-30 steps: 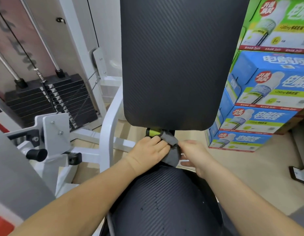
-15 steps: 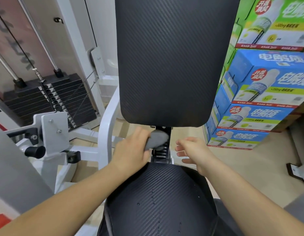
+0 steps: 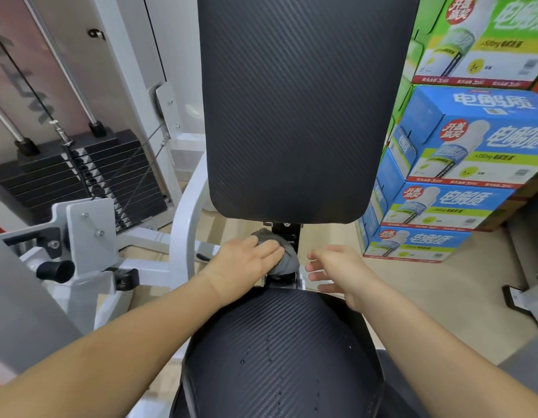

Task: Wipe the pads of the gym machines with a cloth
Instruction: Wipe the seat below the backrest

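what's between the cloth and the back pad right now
Nothing visible. The left hand holds the gray cloth just under the back pad, beside the black bracket, with an open path up. The right hand is off to the side, empty.

The tall black back pad (image 3: pixel 301 110) is covered in matt vinyl with a fine woven, carbon-fibre-like grain, and the rounded black seat pad (image 3: pixel 280 354) has the same textured skin, dotted with a few small glistening droplets. The crumpled grey cloth (image 3: pixel 284 257) looks soft and fuzzy. The white machine frame (image 3: pixel 186 218) is smooth, glossy painted metal. The black weight stack (image 3: pixel 90 179) is dull metal, its guide rods (image 3: pixel 65 70) polished and shiny. The stacked blue and green cartons (image 3: pixel 454 182) are glossy printed cardboard.
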`<state>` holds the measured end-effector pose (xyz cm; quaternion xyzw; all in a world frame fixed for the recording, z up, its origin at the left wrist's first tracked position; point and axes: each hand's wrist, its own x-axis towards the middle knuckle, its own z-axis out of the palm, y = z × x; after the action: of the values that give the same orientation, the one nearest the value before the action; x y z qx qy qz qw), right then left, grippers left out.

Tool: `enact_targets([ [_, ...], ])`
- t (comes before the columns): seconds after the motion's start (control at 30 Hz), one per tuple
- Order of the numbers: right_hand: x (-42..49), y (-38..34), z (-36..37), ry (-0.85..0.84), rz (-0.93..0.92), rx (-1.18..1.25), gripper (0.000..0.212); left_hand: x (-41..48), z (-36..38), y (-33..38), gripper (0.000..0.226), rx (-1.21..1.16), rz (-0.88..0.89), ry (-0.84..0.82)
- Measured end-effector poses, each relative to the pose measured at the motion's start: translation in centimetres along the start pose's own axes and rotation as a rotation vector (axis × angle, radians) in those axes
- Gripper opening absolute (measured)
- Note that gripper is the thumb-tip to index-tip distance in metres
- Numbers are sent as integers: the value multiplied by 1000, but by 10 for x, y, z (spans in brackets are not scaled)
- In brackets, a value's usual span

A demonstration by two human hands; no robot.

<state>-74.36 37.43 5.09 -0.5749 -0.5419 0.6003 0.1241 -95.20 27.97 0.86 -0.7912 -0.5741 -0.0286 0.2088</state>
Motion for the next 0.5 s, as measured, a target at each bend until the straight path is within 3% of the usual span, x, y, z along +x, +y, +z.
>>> enact_targets([
  [0.1, -3, -1, 4, 2, -19, -9, 14, -15, -6, -23, 29, -125, -275, -89],
  [0.17, -4, -1, 6, 18, -32, -14, 14, -29, -12, -33, 28, -189, -357, -67],
  [0.3, -2, 7, 9, 20, -42, 4, 16, -9, -17, 0, 29, -252, -125, 132],
  [0.4, 2, 10, 7, 24, -43, -1, 22, 16, 7, 15, 23, -181, 96, 83],
  [0.5, 2, 9, 1, 48, -42, -31, 20, 16, 25, 15, 28, -120, 130, 50],
])
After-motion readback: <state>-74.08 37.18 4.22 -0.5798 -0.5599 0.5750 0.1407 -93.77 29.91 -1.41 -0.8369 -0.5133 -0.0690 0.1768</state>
